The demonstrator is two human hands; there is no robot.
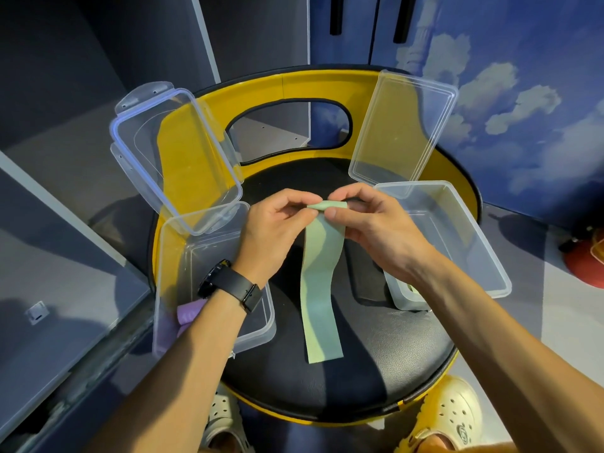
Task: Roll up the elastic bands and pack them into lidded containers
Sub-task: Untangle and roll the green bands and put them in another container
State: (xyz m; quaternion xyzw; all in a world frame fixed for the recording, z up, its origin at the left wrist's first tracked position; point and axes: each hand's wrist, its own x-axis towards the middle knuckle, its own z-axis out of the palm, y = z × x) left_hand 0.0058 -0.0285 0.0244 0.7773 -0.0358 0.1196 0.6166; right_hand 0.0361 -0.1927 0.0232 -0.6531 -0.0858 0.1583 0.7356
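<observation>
A black round seat [343,380] with a yellow rim is seen from above. At its centre a green elastic band [322,289] is pinched at its rolled top end by the left hand [277,230] and right hand [376,230], both closed on it. Open clear containers [261,325] are placed at nine and three o'clock.

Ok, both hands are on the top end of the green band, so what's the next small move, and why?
Probably keep rolling the started end toward you. The left hand and right hand pinch only a small first curl of the green band; most of its length lies flat and unrolled on the black seat.
</observation>
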